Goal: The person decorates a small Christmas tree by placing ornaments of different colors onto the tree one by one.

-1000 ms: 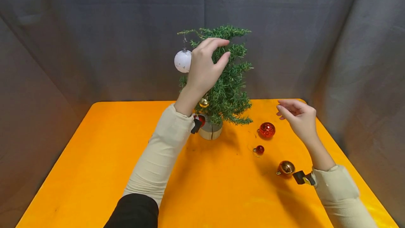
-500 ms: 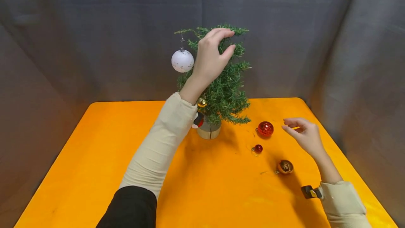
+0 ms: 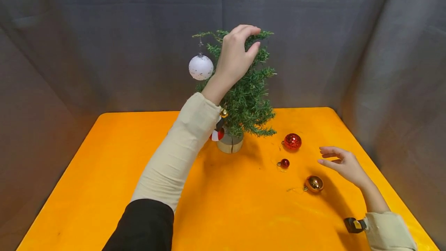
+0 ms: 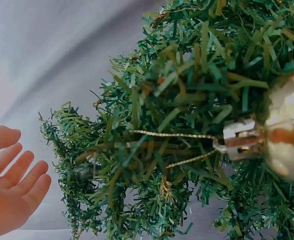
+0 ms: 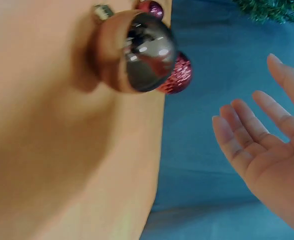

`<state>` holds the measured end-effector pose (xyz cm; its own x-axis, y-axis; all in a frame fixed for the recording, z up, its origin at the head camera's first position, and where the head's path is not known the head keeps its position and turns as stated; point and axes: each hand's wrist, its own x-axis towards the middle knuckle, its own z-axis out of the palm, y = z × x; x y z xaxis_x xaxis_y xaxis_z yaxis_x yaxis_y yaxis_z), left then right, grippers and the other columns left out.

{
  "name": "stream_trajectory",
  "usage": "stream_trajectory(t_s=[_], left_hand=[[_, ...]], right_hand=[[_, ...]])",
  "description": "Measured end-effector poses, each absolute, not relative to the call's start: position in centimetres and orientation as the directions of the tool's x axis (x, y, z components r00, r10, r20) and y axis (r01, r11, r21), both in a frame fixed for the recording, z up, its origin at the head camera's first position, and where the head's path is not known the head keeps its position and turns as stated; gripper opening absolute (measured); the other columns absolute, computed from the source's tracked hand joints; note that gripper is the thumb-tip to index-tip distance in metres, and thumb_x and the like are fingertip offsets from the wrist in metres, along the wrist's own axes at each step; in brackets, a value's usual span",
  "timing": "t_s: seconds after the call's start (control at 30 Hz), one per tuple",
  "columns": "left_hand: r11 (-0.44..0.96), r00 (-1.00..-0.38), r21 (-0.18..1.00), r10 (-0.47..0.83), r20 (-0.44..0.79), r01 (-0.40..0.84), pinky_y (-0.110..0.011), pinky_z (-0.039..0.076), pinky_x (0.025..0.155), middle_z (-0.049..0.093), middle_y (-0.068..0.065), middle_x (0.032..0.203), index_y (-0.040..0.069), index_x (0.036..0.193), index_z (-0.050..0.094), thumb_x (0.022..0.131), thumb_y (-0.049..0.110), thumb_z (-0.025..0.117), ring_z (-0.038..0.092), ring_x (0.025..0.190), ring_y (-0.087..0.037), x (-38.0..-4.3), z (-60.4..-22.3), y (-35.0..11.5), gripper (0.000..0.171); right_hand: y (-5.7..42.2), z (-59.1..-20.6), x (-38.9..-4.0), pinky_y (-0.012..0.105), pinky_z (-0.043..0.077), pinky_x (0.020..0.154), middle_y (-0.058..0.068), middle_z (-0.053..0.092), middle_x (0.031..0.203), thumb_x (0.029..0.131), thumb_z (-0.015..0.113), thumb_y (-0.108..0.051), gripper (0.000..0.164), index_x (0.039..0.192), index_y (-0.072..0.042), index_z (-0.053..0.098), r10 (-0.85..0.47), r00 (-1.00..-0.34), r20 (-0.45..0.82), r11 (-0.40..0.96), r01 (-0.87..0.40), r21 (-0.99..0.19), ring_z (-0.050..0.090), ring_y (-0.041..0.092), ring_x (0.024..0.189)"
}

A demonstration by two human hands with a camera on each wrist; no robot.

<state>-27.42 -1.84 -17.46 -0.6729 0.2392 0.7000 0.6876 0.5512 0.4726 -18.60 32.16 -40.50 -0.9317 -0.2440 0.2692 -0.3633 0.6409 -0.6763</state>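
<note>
My left hand [image 3: 237, 53] is raised at the top of a small artificial Christmas tree [image 3: 251, 100], its fingers loosely bent around nothing. In the left wrist view the left fingers [image 4: 24, 175] are apart from the branches. A white bauble [image 3: 201, 67] hangs from the upper left branch. Lower, beside the left cuff, hangs a small gold bauble [image 3: 224, 112] on a gold string. My right hand [image 3: 345, 164] hovers above the table, relaxed and holding nothing. Closest to it lies a larger gold bauble [image 3: 314, 184]. Left of that hand are a red bauble [image 3: 292, 141] and a small red bauble [image 3: 285, 163].
An orange-covered table [image 3: 139, 138] carries everything, with grey curtains [image 3: 156, 49] behind and at the sides. The tree stands in a pale round pot [image 3: 230, 144]. A red and white ornament [image 3: 217, 134] beside it is partly hidden by the left sleeve.
My left hand has risen and shifted right in front of the tree top. The right hand has come down toward the near right. The baubles on the table stay in place.
</note>
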Motion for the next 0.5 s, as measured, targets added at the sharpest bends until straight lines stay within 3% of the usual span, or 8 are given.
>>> stream_trajectory(t_s=[0.2, 0.37, 0.5], left_hand=[[0.604, -0.706, 0.458, 0.263, 0.658, 0.652, -0.013, 0.031, 0.091, 0.054, -0.005, 0.119, 0.004, 0.117, 0.057, 0.089, 0.012, 0.055, 0.047, 0.112, -0.013, -27.8, -17.2, -1.7, 0.029], [0.647, -0.729, 0.445, 0.264, 0.631, 0.619, -0.013, 0.029, 0.093, 0.053, -0.005, 0.121, 0.006, 0.119, 0.056, 0.09, 0.013, 0.054, 0.045, 0.113, -0.013, -28.1, -17.1, -1.7, 0.031], [0.651, -0.725, 0.435, 0.271, 0.633, 0.623, -0.013, 0.029, 0.093, 0.053, -0.005, 0.121, 0.006, 0.118, 0.057, 0.09, 0.013, 0.053, 0.045, 0.114, -0.014, -28.4, -17.1, -1.7, 0.029]], right_hand=[[33.0, -41.7, -18.1, 0.015, 0.045, 0.071, 0.023, 0.055, 0.11, 0.082, 0.065, -0.011, 0.044, 0.118, 0.009, 0.05, -0.241, -0.96, 0.145, 0.662, -0.272, -0.699, 0.057, 0.019, 0.091], [33.4, -42.6, -17.7, 0.016, 0.044, 0.072, 0.029, 0.05, 0.113, 0.082, 0.065, -0.012, 0.051, 0.121, 0.013, 0.044, -0.261, -0.963, 0.062, 0.66, -0.225, -0.717, 0.054, 0.037, 0.094], [33.4, -43.0, -17.5, 0.019, 0.046, 0.073, 0.03, 0.049, 0.113, 0.081, 0.066, -0.009, 0.054, 0.123, 0.014, 0.041, -0.294, -0.956, 0.022, 0.629, -0.21, -0.748, 0.053, 0.04, 0.095]])
